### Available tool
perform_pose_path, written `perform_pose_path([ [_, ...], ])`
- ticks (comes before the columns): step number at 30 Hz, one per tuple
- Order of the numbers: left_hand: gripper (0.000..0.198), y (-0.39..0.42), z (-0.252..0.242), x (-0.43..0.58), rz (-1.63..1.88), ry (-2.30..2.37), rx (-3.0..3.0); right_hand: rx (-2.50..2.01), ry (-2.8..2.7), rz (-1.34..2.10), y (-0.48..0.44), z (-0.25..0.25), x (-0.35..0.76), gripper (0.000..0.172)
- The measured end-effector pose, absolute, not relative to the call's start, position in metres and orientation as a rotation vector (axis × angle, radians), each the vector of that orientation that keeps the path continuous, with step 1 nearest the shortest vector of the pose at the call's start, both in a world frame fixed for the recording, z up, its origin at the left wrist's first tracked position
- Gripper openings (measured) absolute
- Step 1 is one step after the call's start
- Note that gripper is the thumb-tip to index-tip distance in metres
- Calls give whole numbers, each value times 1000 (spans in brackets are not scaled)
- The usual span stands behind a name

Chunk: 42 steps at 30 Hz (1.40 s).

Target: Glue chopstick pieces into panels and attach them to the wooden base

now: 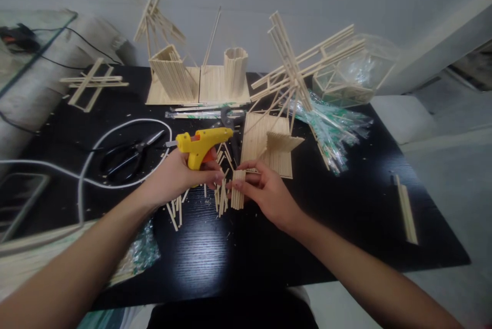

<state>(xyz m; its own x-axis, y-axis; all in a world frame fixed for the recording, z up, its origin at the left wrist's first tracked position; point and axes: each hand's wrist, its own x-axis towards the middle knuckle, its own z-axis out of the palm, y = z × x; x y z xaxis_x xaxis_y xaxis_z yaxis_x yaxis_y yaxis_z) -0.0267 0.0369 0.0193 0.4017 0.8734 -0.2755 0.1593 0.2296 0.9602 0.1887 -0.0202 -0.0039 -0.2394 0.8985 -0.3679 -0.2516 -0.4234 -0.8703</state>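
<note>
One yellow glue gun (pixel 203 138) sits gripped in your left hand (pixel 180 172) while your right hand (pixel 271 193) pinches a small stick panel (pixel 238 197) above the counter (pixel 330 216), seemingly mid-gluing, which likely calls for steady alignment next.

The left grip (pixel 179 175) holds a glue gun (pixel 198 145), the right grip (pixel 271 193) sticks (pixel 238 200).

Right of the right hand (pixel 271 193), a hand could pass low over the table (pixel 338 231) up to the sticks (pixel 406 211). Beyond it, the upright panel (pixel 282 142) and crossed blades (pixel 294 74) block. Left of the left hand (pixel 175 172), the cable (pixel 80 185) and pliers (pixel 140 148) obstruct.
</note>
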Motion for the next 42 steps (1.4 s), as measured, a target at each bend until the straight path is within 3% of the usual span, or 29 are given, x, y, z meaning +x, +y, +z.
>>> perform_pose_path([
  [12,36,31,17,-16,665,1139,1281,-1233,-872,1782,-19,-5,184,46],
  [23,25,28,20,-11,662,1157,1435,-1229,-872,1743,-19,-8,184,47],
  [33,32,28,13,-16,673,1191,1394,-1177,-872,1741,-19,-10,185,49],
  [42,27,27,16,-15,712,1173,1447,-1205,-1136,1466,-24,-6,186,36],
])
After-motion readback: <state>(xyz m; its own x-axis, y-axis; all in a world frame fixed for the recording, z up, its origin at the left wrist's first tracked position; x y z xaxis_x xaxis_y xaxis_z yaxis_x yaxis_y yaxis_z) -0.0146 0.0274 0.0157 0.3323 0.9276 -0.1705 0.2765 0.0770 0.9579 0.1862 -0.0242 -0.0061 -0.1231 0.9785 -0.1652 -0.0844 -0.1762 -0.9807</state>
